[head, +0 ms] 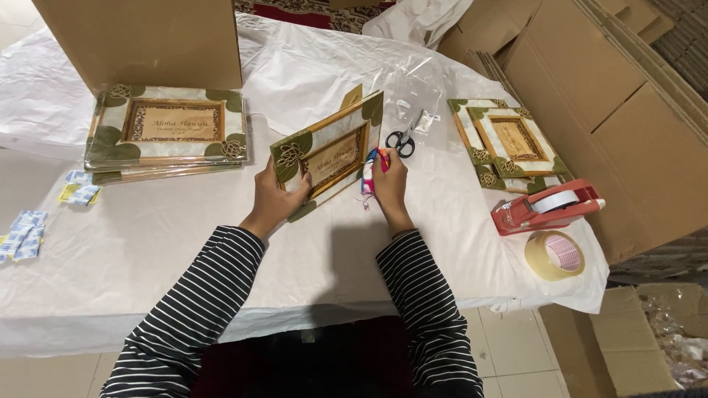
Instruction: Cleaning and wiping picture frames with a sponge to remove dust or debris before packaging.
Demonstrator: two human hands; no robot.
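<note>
Now the left hand (274, 197) grips a frame (328, 155) tilted upright on the table (147, 236); the right hand (389, 184) clasps a colourful cloth (371, 171) against its edge, scissors (400, 142) just beyond.

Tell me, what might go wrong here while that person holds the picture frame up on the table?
The tilted frame is held mostly by the left hand at one corner; it could slip and hit the table. The right hand presses a colourful cloth against the frame's edge, close to open scissors, so a careless reach might catch the blades. The tape roll lies near the table's corner and could be knocked off.
</note>
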